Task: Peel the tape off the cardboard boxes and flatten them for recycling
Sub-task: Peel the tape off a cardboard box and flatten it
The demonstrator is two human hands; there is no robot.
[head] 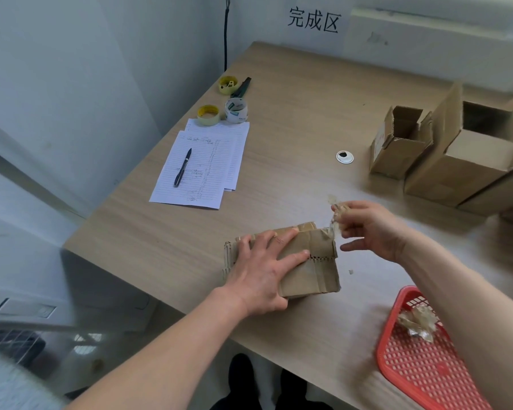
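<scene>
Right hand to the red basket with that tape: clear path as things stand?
Probably yes. The right hand pinches the tape strip, and bare table lies between it and the red basket.

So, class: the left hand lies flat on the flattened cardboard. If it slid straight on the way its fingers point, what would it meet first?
The left hand points right and slightly away across the flattened box. It would probably meet the tape strip at the box's far right corner, then the right hand pinching it; depth is unclear.

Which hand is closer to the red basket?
Right. The right hand pinches tape up and left of the red basket; the left hand presses the cardboard, farther left.
</scene>
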